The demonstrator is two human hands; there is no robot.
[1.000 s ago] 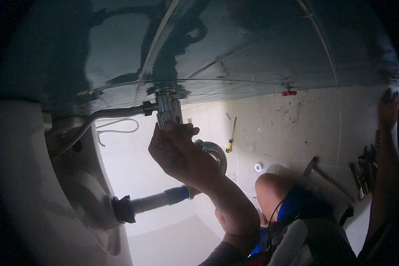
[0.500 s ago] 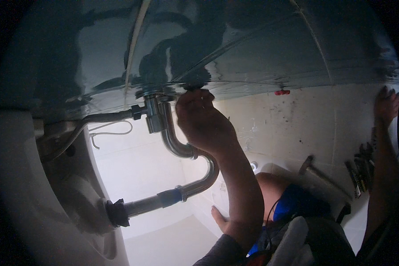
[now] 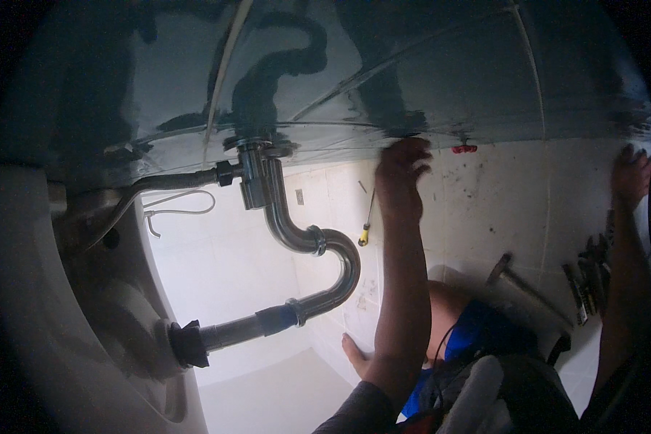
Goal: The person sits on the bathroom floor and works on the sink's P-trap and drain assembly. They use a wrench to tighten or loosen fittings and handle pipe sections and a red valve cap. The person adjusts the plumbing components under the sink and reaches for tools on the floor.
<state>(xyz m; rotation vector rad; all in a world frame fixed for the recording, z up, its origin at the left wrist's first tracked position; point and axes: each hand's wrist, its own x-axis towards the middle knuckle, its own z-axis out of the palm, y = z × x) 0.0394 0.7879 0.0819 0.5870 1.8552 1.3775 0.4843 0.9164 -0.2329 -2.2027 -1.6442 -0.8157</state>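
A chrome P-trap pipe runs from the dark tiled wall to the white sink, with a blue band around its straight part. Beside its wall end sits a chrome angle valve, joined to a grey flexible hose. My left hand is off the pipe, up by the base of the wall, its fingers bent and apart with nothing visible in them. At the far right, my right hand rests near the wall base, fingers spread. Its palm side is hidden.
A yellow-handled screwdriver lies on the pale tiled floor left of my left forearm. A hammer and several hand tools lie nearer my right arm. A red tap handle sticks out low on the wall. My bare foot is below the pipe.
My left hand has moved right, away from the pipe bend and along the wall base. The pipe's bend and the screwdriver now show. My right hand stays in place.
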